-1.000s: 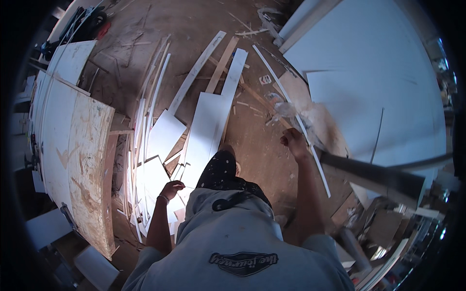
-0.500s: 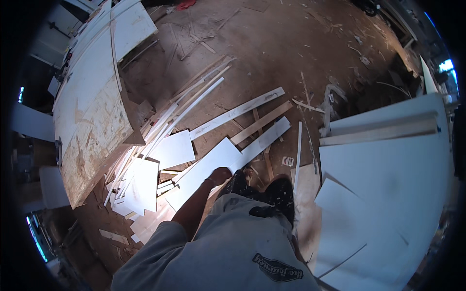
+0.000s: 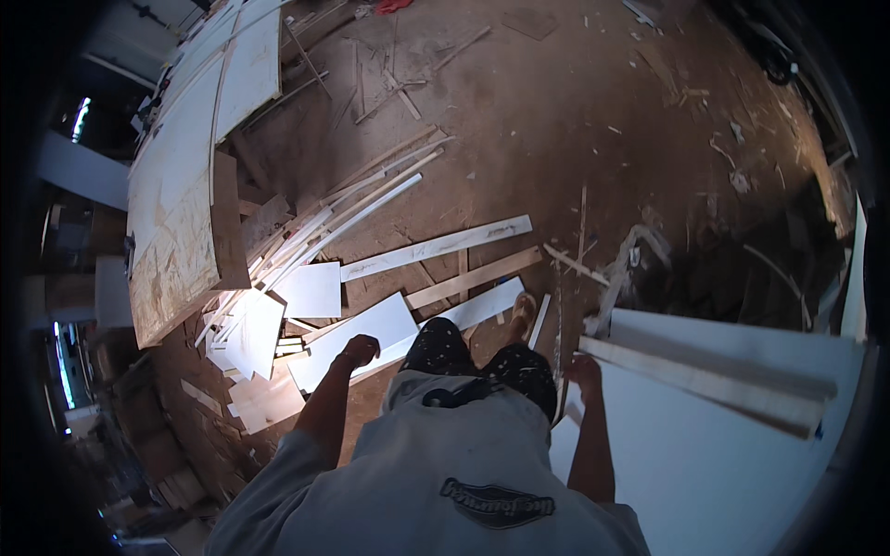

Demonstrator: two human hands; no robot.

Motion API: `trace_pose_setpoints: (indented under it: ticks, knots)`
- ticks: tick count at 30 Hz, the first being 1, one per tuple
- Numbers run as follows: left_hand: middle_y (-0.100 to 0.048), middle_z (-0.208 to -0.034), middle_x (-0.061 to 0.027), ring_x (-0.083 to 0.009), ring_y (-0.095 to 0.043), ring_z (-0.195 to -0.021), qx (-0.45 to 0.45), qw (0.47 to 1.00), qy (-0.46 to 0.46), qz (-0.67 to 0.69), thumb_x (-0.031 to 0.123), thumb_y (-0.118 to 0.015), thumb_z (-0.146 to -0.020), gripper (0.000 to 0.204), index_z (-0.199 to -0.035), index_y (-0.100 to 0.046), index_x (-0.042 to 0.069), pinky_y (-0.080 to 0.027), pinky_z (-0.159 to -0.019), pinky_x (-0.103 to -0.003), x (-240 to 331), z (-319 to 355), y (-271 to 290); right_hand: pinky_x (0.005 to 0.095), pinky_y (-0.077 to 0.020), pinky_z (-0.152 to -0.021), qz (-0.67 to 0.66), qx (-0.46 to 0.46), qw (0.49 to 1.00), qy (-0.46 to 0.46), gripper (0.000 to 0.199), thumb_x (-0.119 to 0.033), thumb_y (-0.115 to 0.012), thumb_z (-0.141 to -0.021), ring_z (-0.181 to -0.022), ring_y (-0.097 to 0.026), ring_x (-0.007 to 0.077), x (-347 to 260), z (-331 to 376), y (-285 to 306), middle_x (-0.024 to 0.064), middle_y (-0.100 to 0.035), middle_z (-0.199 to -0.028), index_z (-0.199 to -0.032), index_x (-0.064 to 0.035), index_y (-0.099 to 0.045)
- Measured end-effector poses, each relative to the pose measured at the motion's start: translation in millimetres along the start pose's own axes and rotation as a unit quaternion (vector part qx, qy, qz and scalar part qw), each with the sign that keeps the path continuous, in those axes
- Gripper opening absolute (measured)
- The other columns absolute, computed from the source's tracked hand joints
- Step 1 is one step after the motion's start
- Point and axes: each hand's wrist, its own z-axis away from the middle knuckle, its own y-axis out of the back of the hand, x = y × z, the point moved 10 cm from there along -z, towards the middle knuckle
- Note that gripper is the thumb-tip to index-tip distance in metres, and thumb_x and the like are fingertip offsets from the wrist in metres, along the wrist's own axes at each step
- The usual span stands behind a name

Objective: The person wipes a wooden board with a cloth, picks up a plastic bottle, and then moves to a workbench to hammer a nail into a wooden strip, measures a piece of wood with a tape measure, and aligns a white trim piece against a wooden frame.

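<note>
My left hand [image 3: 362, 349] hangs over a white board [image 3: 375, 326] on the floor, its fingers curled and nothing visible in them. Low at my right side, my right hand [image 3: 582, 372] is at the near end of a long pale wooden board [image 3: 714, 380], its fingers closed around that end as far as the dim light shows. This board lies slantwise over a large white panel [image 3: 705, 463], its near end jutting past the panel's edge.
Long strips [image 3: 366, 208] and white offcuts [image 3: 311, 289] lie heaped on the floor ahead and left. A worn panel-topped table [image 3: 181, 232] stands at the left. Wood scraps [image 3: 399, 93] litter the brown floor beyond. A bent pale piece [image 3: 640, 246] lies near the white panel.
My left hand has come up and back from the white board. My right hand has come into view at the wooden board, which now lies more askew on the panel. The view has turned.
</note>
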Motion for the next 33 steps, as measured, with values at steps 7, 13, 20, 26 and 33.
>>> trace_pose_setpoints:
  ticks: [7, 13, 20, 26, 33]
  knots:
    - [-0.071, -0.101, -0.0084, -0.0249, -0.067, -0.096, 0.147, 0.961, -0.059, 0.225, 0.021, -0.063, -0.090, 0.015, -0.096, -0.070, 0.010, -0.052, -0.090, -0.036, 151, 33, 78, 0.0339, -0.0527, -0.064, -0.062, -0.022, 0.997, 0.041, 0.027, -0.027, -0.051, -0.096, -0.069, -0.064, 0.0200, -135, -132, 67, 0.0105, -0.066, -0.081, -0.105, -0.0052, -0.064]
    - [-0.071, -0.099, -0.0109, -0.0274, -0.064, -0.102, 0.190, 0.955, -0.047, 0.222, 0.008, -0.060, -0.082, 0.014, -0.083, -0.072, 0.003, -0.049, -0.093, -0.037, 161, -10, 108, 0.0382, -0.0549, -0.067, 0.238, -0.131, 0.962, -0.036, 0.028, -0.026, -0.055, -0.094, -0.077, -0.068, 0.0233, -118, -187, -63, 0.0136, -0.069, -0.088, -0.101, -0.0005, -0.065]
    - [-0.071, -0.093, -0.0102, -0.0295, -0.066, -0.091, 0.178, 0.984, -0.033, -0.005, 0.011, -0.060, -0.081, 0.017, -0.091, -0.074, 0.012, -0.052, -0.083, -0.041, 114, -145, 72, 0.0363, -0.0535, -0.068, 0.472, -0.201, 0.855, 0.081, 0.033, -0.028, -0.055, -0.093, -0.076, -0.069, 0.0243, -252, -234, -163, 0.0145, -0.070, -0.083, -0.091, 0.0027, -0.067]
    - [-0.071, -0.096, -0.0119, -0.0299, -0.068, -0.091, 0.036, 0.996, 0.016, 0.076, 0.025, -0.056, -0.089, 0.024, -0.095, -0.075, 0.012, -0.053, -0.081, -0.045, 125, -297, 178, 0.0378, -0.0529, -0.061, 0.550, -0.133, 0.823, 0.048, 0.023, -0.024, -0.058, -0.090, -0.070, -0.068, 0.0256, -330, -365, -63, 0.0139, -0.070, -0.086, -0.094, -0.0025, -0.067]
    - [-0.068, -0.086, -0.0133, -0.0291, -0.068, -0.084, 0.409, 0.807, -0.059, 0.422, 0.009, -0.060, -0.086, 0.015, -0.095, -0.069, 0.001, -0.053, -0.080, -0.037, 156, -334, 630, 0.0448, -0.0511, -0.090, 0.499, -0.203, 0.817, -0.205, 0.057, -0.044, -0.056, -0.095, -0.114, -0.062, 0.0312, -581, -372, -319, 0.0225, -0.063, -0.123, -0.130, 0.0014, -0.054]
